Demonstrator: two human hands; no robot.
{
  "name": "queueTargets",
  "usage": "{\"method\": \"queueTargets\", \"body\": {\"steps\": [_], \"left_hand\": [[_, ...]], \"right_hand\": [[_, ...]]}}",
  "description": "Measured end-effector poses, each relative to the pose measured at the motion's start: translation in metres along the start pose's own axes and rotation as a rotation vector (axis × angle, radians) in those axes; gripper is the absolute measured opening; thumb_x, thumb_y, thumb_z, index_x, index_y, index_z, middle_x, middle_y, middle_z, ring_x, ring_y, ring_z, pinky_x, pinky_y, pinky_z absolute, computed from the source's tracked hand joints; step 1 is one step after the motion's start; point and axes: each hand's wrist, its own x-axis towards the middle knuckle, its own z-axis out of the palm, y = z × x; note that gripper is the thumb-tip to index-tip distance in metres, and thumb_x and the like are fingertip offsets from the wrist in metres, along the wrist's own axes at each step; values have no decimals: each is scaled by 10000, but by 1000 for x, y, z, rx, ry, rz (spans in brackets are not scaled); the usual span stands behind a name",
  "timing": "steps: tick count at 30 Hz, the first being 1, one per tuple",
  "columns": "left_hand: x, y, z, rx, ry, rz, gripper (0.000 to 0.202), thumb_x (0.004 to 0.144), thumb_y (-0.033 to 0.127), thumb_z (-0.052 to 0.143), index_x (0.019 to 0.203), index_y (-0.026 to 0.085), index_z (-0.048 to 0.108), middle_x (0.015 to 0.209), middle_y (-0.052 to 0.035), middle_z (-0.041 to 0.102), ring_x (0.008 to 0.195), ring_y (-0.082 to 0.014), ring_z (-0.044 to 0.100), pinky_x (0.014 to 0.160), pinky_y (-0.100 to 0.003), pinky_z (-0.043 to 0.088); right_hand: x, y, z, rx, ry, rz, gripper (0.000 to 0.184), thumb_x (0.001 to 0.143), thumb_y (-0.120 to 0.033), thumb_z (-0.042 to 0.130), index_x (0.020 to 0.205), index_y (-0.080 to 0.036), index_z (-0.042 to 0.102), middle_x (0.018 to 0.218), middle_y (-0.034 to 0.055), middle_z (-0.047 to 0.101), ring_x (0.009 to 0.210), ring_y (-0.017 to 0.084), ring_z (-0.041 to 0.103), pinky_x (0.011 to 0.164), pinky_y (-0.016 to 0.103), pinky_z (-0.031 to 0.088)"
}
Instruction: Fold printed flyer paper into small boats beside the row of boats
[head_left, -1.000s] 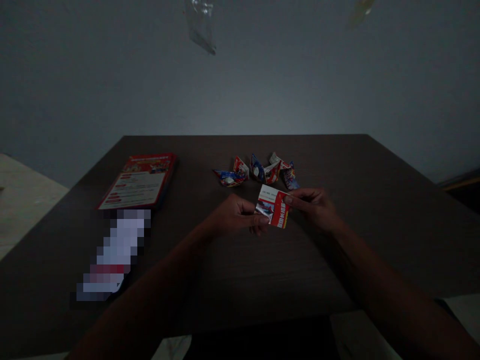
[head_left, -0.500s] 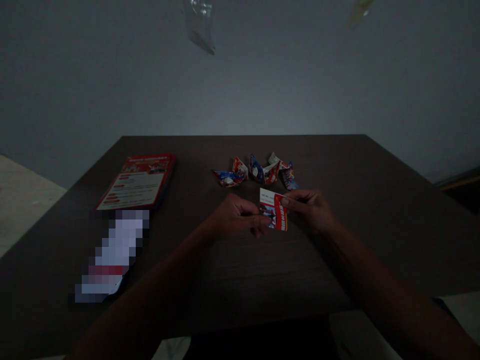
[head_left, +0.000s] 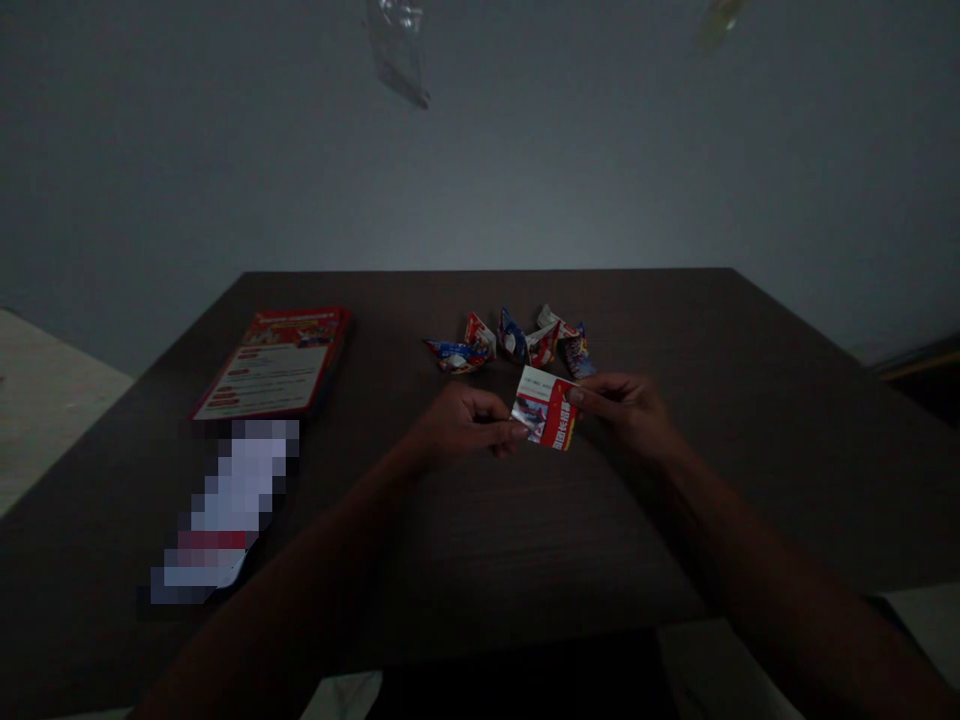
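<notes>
Between my hands, above the dark table, is a folded piece of printed paper (head_left: 541, 408), roughly square, in red and white with a picture and lettering. My left hand (head_left: 466, 428) pinches its lower left corner between thumb and fingers. On the opposite side, my right hand (head_left: 624, 408) grips the upper right edge, thumb on top. Just beyond the hands stand several folded paper shapes with pointed ends, among them a blue one (head_left: 459, 356) at the left, a blue and red one (head_left: 543, 346) in the middle and another (head_left: 577, 354) at the right.
A stack of printed leaflets (head_left: 274, 375) lies at the left of the table (head_left: 525, 570). Nearer to me is a phone-like object, blurred out (head_left: 232, 500). The table meets a grey wall (head_left: 562, 150) with a clear plastic bag (head_left: 401, 50) hanging on it.
The folded paper has risen a little and tilted, so more of its white and red face shows. My left hand has slid slightly left toward the paper's corner; both hands still hold it.
</notes>
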Motion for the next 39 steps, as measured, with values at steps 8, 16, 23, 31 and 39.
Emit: {"method": "queueTargets", "body": {"steps": [8,16,23,31,39], "left_hand": [[-4,7,5,-91,-80,-13,293,679,350,745,611,98,612,578,-17,655,513,-88,603,500,-180,480],[0,-3,6,-8,-13,-19,256,726,340,713,744,87,681,659,-40,679,530,-78,588,508,-176,472],[-2,2,9,-71,-108,-12,278,725,359,711,770,87,683,680,-49,688,558,-97,611,545,-205,499],[1,-5,13,2,-23,25,260,757,334,683,846,90,685,695,-36,671,536,-77,567,516,-187,469],[1,-3,13,-3,-40,29,268,736,337,705,852,96,681,717,-34,671,572,-83,576,541,-191,472]], "right_hand": [[-2,-3,3,-20,-28,0,196,657,-378,782,710,-191,753,637,30,682,581,136,578,573,272,449],[-2,0,0,-58,-31,-28,178,681,-369,769,724,-197,751,647,32,683,597,144,582,584,278,461],[-3,-5,5,-70,-66,-15,208,682,-387,763,689,-181,739,630,34,673,594,146,585,577,276,459],[-4,-8,6,-88,-92,-13,237,669,-413,763,693,-178,742,622,32,674,566,138,583,563,273,457],[-5,-12,9,-110,-74,-22,258,653,-435,768,658,-180,732,599,34,659,558,137,564,550,277,459]]}}
